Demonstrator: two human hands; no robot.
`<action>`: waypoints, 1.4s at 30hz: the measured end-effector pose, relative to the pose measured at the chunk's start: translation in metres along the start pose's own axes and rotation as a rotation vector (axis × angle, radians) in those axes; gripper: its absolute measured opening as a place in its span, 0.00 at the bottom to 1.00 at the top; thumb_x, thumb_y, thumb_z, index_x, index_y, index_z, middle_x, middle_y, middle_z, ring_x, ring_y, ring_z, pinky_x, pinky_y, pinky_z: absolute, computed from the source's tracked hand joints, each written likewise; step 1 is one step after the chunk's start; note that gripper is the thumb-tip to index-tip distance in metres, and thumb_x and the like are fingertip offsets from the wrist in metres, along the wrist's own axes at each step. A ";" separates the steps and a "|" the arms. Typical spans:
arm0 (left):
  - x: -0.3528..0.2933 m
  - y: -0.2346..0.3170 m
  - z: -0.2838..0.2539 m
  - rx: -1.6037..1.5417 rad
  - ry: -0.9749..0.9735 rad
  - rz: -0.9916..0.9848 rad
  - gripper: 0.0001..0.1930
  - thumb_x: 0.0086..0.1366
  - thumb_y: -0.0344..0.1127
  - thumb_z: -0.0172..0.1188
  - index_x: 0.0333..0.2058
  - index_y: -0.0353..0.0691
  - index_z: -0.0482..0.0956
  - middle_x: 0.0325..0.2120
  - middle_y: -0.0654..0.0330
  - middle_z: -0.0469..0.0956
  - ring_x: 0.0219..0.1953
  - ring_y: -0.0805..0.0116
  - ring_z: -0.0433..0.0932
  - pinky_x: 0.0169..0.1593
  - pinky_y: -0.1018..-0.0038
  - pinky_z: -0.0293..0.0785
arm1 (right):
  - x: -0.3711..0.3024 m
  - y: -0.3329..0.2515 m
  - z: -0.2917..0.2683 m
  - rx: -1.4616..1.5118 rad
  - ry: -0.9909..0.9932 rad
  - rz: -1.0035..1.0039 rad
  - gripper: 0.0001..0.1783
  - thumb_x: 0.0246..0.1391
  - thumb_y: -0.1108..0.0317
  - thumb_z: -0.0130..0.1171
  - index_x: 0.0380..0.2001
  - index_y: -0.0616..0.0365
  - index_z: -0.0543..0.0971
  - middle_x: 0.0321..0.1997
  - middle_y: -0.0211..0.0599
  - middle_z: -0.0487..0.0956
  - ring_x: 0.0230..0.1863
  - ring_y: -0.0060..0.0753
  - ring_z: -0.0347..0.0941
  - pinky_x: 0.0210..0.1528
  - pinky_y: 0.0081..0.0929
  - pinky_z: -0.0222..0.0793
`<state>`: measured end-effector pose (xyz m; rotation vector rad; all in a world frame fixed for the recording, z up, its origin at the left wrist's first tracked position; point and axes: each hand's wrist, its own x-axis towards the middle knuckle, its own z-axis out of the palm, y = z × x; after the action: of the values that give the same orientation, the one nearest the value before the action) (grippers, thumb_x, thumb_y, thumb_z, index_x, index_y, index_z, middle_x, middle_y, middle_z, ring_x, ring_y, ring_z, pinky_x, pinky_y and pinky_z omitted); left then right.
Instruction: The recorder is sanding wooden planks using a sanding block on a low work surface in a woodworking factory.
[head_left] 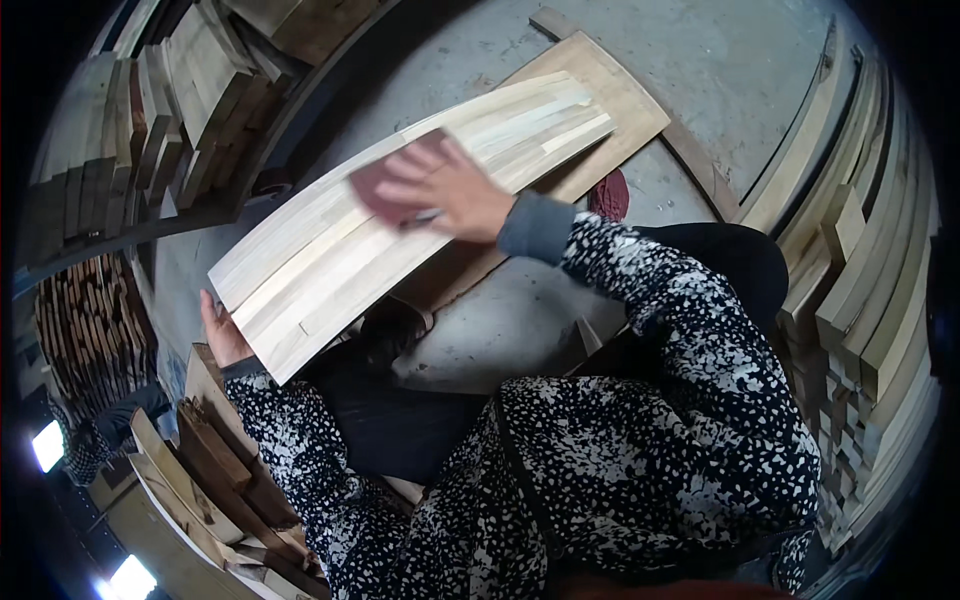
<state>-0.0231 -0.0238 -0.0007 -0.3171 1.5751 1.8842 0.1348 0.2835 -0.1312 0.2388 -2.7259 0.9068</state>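
Note:
A pale laminated wood board (400, 240), made of glued strips, lies slantwise before me, its near left end raised toward my lap. My left hand (222, 330) grips that near left end at the edge; part of its fingers is hidden behind the wood. On the board's upper face my right hand (450, 190) presses a dark reddish-brown sheet of sandpaper (372, 190) flat under spread fingers. The hand and sheet are blurred by motion. Beneath the far end of the board is a wider brown wooden panel (630, 110).
Long planks (880, 290) are stacked along the right. Thick boards (190, 100) fill a rack at the upper left, with a pile of thin strips (95, 320) below. Offcuts (215, 450) lean at my lower left. A maroon roundish thing (608, 195) lies beside the panel on the grey floor (720, 45).

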 end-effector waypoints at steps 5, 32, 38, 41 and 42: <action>0.004 -0.001 -0.003 0.031 0.021 0.050 0.30 0.58 0.56 0.42 0.47 0.33 0.64 0.44 0.49 0.69 0.45 0.58 0.69 0.48 0.66 0.65 | -0.118 0.218 -0.007 -0.217 -0.129 0.807 0.26 0.54 0.49 0.38 0.56 0.36 0.57 0.63 0.35 0.50 0.63 0.44 0.43 0.58 0.55 0.32; 0.007 -0.002 0.017 -0.043 -0.014 0.079 0.22 0.61 0.48 0.44 0.45 0.37 0.68 0.42 0.54 0.71 0.44 0.62 0.71 0.47 0.68 0.67 | -0.110 0.192 0.020 -0.193 0.143 1.116 0.27 0.53 0.48 0.36 0.57 0.39 0.55 0.63 0.35 0.49 0.60 0.48 0.47 0.55 0.58 0.40; 0.006 -0.001 0.021 -0.027 -0.032 0.100 0.22 0.61 0.48 0.43 0.45 0.37 0.68 0.42 0.54 0.71 0.44 0.62 0.71 0.47 0.67 0.67 | -0.004 -0.063 -0.003 0.077 -0.071 0.153 0.34 0.50 0.38 0.31 0.58 0.41 0.51 0.64 0.39 0.42 0.64 0.50 0.30 0.58 0.57 0.16; 0.007 0.000 0.025 -0.029 -0.066 0.099 0.25 0.60 0.50 0.43 0.48 0.36 0.65 0.45 0.52 0.68 0.46 0.59 0.69 0.49 0.65 0.65 | -0.012 -0.130 -0.001 0.276 0.029 -0.202 0.35 0.47 0.38 0.39 0.58 0.37 0.52 0.64 0.38 0.42 0.64 0.48 0.29 0.58 0.57 0.15; 0.007 -0.001 0.024 -0.027 -0.073 0.099 0.26 0.60 0.51 0.43 0.49 0.36 0.63 0.47 0.51 0.67 0.47 0.58 0.68 0.50 0.64 0.64 | -0.014 -0.124 -0.001 0.274 0.028 -0.199 0.35 0.47 0.38 0.39 0.58 0.37 0.52 0.64 0.38 0.42 0.64 0.48 0.29 0.58 0.57 0.15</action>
<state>-0.0227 0.0016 0.0007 -0.1832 1.5428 1.9711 0.1772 0.1873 -0.0644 0.5342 -2.4907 1.2105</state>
